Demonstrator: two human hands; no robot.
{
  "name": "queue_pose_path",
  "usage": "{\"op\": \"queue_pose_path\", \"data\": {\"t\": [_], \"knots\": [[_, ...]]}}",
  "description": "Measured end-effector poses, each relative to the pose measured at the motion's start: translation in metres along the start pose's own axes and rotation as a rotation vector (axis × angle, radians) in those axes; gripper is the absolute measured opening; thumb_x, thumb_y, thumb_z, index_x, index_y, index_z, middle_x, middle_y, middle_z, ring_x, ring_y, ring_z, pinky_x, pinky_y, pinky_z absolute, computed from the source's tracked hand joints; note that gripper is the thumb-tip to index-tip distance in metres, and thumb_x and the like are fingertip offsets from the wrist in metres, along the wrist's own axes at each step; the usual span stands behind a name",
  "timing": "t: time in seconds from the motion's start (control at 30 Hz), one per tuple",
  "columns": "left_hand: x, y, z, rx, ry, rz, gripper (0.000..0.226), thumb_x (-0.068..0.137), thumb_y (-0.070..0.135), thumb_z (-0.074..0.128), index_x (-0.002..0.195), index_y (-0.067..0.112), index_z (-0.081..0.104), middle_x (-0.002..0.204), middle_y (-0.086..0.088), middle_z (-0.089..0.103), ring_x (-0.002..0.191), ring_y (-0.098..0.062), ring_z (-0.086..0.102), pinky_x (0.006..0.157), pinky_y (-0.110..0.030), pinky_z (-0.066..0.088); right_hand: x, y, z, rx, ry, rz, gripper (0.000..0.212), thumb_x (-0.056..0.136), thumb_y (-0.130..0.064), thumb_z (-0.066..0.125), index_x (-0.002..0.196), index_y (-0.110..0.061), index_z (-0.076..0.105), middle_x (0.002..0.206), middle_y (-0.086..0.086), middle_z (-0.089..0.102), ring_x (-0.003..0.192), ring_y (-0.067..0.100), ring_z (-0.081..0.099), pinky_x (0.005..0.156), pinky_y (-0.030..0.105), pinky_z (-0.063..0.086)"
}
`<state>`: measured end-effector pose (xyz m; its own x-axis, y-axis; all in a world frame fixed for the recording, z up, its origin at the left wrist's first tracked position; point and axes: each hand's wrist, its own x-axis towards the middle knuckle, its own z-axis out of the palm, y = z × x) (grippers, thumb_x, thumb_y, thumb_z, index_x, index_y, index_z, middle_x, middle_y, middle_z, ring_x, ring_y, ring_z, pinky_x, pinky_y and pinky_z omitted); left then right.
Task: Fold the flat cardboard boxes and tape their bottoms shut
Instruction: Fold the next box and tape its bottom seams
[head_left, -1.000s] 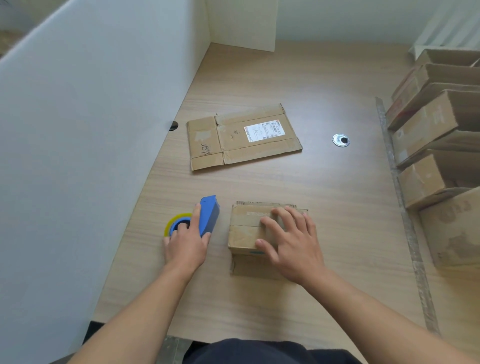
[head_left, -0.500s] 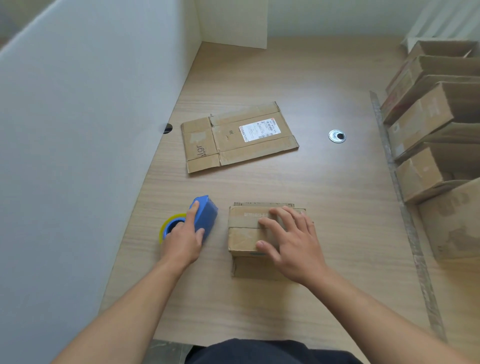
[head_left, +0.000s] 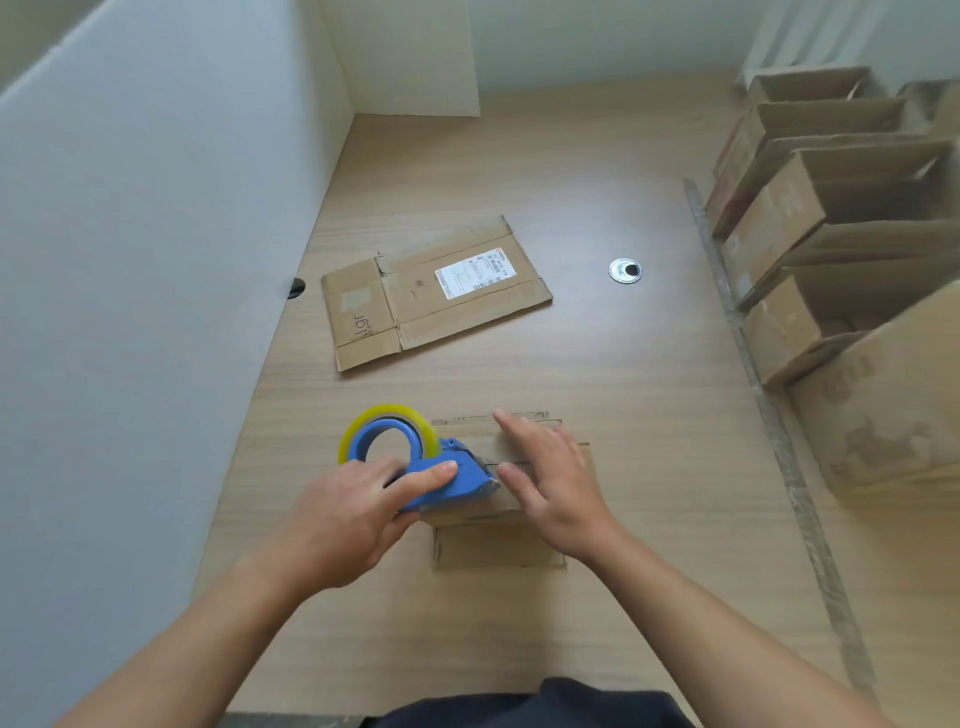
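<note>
Boxes (head_left: 810, 218), at least five open, line up right of the small box (head_left: 498, 545) on the tabletop (head_left: 649, 441). One flat box (head_left: 415, 312) lies beyond it. Right hand (head_left: 556, 488) lies over it, fingers straight. Left hand (head_left: 348, 514) has its fingers wrapped round one dispenser (head_left: 467, 470) at its left end. One grommet (head_left: 625, 270) sits beyond, rightward.

A light wood-grain desk (head_left: 639, 441) fills the view. A tall white partition (head_left: 130, 270) runs along its left edge, and a shorter white panel (head_left: 410, 57) stands in the far-left corner. A plain white wall (head_left: 597, 36) lies behind the far edge. A round metal cable grommet (head_left: 625, 270) sits right of the middle, and a dark hole (head_left: 297, 287) sits at the left edge against the partition. A scuffed grey strip (head_left: 748, 358) runs near the right edge. Soft, even light leaves a pale sheen on the wood.
</note>
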<state>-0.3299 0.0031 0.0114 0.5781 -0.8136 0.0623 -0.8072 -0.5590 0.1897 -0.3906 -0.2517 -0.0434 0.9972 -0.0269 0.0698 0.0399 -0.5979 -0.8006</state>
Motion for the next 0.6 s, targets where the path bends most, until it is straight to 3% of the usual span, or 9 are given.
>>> {"op": "queue_pose_path", "data": {"t": [0.1, 0.2, 0.37, 0.47, 0.53, 0.6], "knots": [[0.006, 0.0, 0.001, 0.011, -0.042, 0.012, 0.05, 0.104, 0.053, 0.016, 0.154, 0.051, 0.01, 0.084, 0.007, 0.054, 0.057, -0.019, 0.048, 0.045, -0.029, 0.042, 0.0, 0.005, 0.003, 0.001, 0.016, -0.012, 0.052, 0.093, -0.051, 0.04, 0.14, -0.034, 0.053, 0.142, -0.012, 0.053, 0.136, 0.005, 0.036, 0.119, 0.034, 0.015], [0.009, 0.0, -0.002, 0.029, -0.081, 0.01, 0.055, 0.099, 0.05, 0.033, 0.152, 0.049, 0.018, 0.083, 0.009, 0.054, 0.057, -0.018, 0.05, 0.045, -0.027, 0.039, 0.0, 0.008, 0.008, 0.007, 0.052, -0.022, 0.04, 0.093, -0.049, 0.043, 0.117, -0.029, 0.068, 0.134, -0.016, 0.058, 0.136, 0.003, 0.039, 0.117, 0.021, 0.005], [0.013, 0.001, -0.006, 0.038, -0.099, 0.007, 0.065, 0.093, 0.043, 0.041, 0.152, 0.05, 0.017, 0.083, 0.01, 0.053, 0.058, -0.016, 0.049, 0.045, -0.028, 0.039, 0.002, 0.01, 0.012, 0.076, 0.12, 0.014, 0.035, 0.092, -0.045, 0.046, 0.094, -0.022, 0.072, 0.124, -0.011, 0.066, 0.124, 0.005, 0.051, 0.117, 0.041, 0.021], [0.013, 0.003, -0.007, 0.029, -0.11, 0.022, 0.07, 0.093, 0.044, 0.041, 0.153, 0.052, 0.008, 0.085, 0.009, 0.054, 0.057, -0.016, 0.049, 0.046, -0.027, 0.039, 0.002, 0.009, 0.011, 0.104, 0.173, 0.01, 0.026, 0.093, -0.037, 0.055, 0.09, -0.018, 0.073, 0.121, -0.009, 0.066, 0.116, 0.009, 0.056, 0.113, 0.043, 0.032], [0.014, 0.003, -0.008, 0.033, -0.115, 0.036, 0.074, 0.093, 0.042, 0.048, 0.153, 0.052, 0.007, 0.084, 0.01, 0.053, 0.057, -0.015, 0.048, 0.047, -0.025, 0.035, 0.001, 0.012, 0.007, 0.161, 0.189, 0.009, 0.021, 0.092, -0.03, 0.061, 0.088, -0.014, 0.074, 0.122, -0.013, 0.062, 0.116, 0.006, 0.055, 0.107, 0.034, 0.04], [0.017, 0.001, -0.008, 0.019, -0.131, 0.047, 0.09, 0.088, 0.033, 0.069, 0.152, 0.052, 0.008, 0.083, 0.01, 0.053, 0.057, -0.013, 0.048, 0.046, -0.023, 0.035, 0.0, 0.011, 0.001, 0.232, 0.155, 0.026, 0.016, 0.092, -0.02, 0.065, 0.087, -0.008, 0.074, 0.123, -0.016, 0.055, 0.117, -0.007, 0.05, 0.101, 0.016, 0.039]]}}
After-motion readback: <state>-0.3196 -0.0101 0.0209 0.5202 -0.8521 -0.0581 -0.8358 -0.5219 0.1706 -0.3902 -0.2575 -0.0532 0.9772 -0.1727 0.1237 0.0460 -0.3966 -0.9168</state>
